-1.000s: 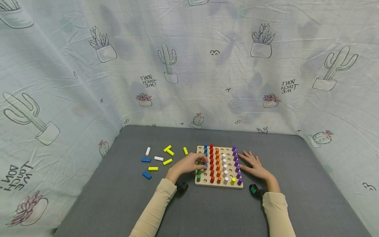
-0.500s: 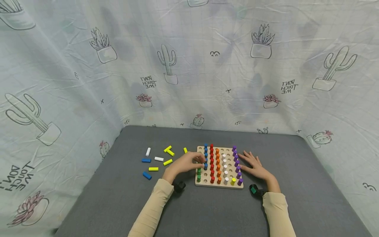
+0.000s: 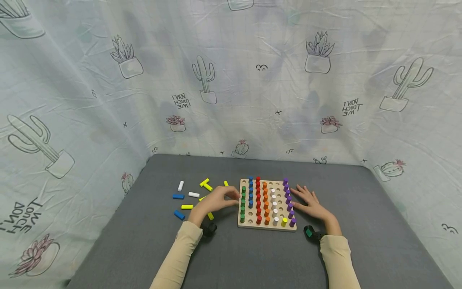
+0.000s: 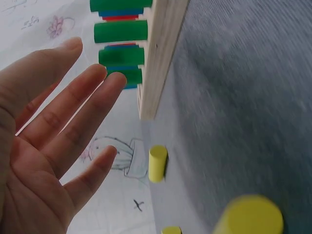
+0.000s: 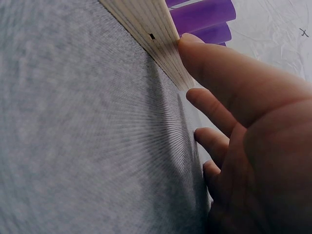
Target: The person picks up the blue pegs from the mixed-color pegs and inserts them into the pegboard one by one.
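Observation:
A wooden pegboard (image 3: pixel 267 227) carries columns of upright pegs: green (image 3: pixel 242 218), blue (image 3: pixel 250 204), red (image 3: pixel 258 219), orange (image 3: pixel 267 220), white (image 3: pixel 276 220), purple (image 3: pixel 292 222) and one yellow (image 3: pixel 284 221). Just left of the board hovers my left hand (image 3: pixel 215 200), its fingers loosely bent with nothing between them; the left wrist view shows its palm bare beside the green pegs (image 4: pixel 121 31). On the board's right side my right hand (image 3: pixel 309 202) lies with spread fingers, and in the right wrist view its thumb touches the board's edge (image 5: pixel 161 44) near the purple pegs.
Loose pegs lie on the grey table (image 3: pixel 274 261) to the left of the board: several yellow (image 3: pixel 187 207), two blue (image 3: pixel 179 214) and two white (image 3: pixel 193 194). My left hand partly covers some yellow ones. A printed curtain (image 3: pixel 231 100) stands behind the table.
My left hand has let go of a blue peg, which now stands in the blue column, and has drawn back leftward off the board. My right hand has stayed in place.

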